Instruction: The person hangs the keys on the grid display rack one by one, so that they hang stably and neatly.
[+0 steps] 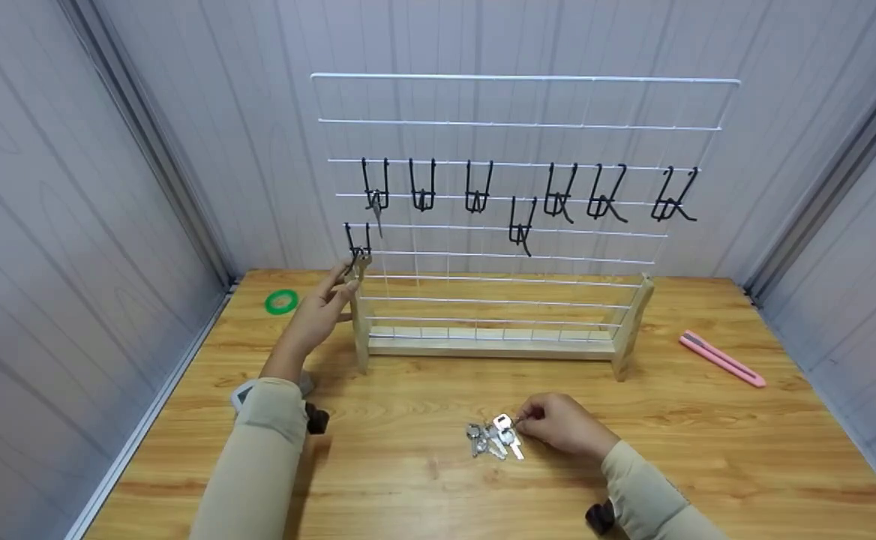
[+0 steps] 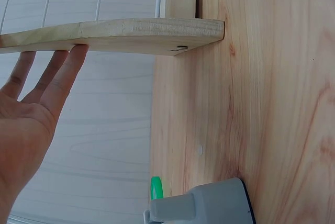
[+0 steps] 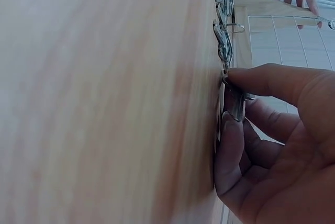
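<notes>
A small pile of keys (image 1: 494, 439) lies on the wooden table (image 1: 708, 450), in front of the wire rack (image 1: 513, 225). The right hand (image 1: 562, 426) pinches one key (image 3: 234, 103) between thumb and forefinger — remaining fingers curled. The left hand (image 1: 318, 311), fingers straight, touches the rack's left wooden post (image 2: 115, 35). A green tape roll (image 1: 281, 301) lies far left — a pink utility knife (image 1: 721, 358) far right.

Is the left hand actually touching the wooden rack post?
Touching. The left wrist view shows the left hand's straight fingertips pressed against the rack post, no gap.
</notes>
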{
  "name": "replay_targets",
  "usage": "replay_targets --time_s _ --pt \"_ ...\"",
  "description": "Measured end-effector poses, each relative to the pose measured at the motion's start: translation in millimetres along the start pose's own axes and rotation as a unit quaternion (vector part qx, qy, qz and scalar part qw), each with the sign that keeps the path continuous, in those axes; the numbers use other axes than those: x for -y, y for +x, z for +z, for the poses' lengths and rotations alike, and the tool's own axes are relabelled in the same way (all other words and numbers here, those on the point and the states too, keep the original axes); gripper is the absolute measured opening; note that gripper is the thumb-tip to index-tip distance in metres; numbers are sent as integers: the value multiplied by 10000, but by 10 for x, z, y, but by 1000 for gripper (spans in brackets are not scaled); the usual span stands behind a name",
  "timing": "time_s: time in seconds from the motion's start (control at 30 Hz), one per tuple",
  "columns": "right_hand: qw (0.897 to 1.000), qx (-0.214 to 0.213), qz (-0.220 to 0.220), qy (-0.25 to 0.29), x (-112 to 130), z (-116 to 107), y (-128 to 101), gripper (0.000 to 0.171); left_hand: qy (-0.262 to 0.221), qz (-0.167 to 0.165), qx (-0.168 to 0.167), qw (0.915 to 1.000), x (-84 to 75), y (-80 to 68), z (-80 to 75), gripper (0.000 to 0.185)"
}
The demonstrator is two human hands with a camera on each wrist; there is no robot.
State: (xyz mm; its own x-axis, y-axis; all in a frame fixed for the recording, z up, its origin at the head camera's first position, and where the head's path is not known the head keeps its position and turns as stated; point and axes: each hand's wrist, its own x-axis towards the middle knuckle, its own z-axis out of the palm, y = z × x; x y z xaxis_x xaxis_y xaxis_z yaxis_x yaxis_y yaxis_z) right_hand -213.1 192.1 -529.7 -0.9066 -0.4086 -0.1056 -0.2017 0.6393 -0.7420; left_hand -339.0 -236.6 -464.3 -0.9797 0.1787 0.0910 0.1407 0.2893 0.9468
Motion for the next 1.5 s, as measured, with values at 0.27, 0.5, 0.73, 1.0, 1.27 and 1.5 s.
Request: replay_targets --time_s 0.27,0.5,0.73,1.0,1.27,1.5 --pt "9968 217 322 702 -5 -25 -37 11 -59 -33 -5 10000 8 1 4 68" --pt "9938 249 441 993 -10 -32 -51 11 -73 -50 -21 10000 -1 -8 11 67" --pt "9929 82 378 1125 31 -51 -51 16 -50 17 12 10000 12 -3 4 66" --pt "9918 -350 370 1170 117 -76 -69 23 -30 33 11 10000 6 0 11 68" --pt "9872 -869 134 1333 263 -58 -46 26 -75 43 -1 10000 11 8 24 68" --pt "9755 -1144 83 1878 464 -50 -3 27 -71 54 -38 10000 25 9 19 68"
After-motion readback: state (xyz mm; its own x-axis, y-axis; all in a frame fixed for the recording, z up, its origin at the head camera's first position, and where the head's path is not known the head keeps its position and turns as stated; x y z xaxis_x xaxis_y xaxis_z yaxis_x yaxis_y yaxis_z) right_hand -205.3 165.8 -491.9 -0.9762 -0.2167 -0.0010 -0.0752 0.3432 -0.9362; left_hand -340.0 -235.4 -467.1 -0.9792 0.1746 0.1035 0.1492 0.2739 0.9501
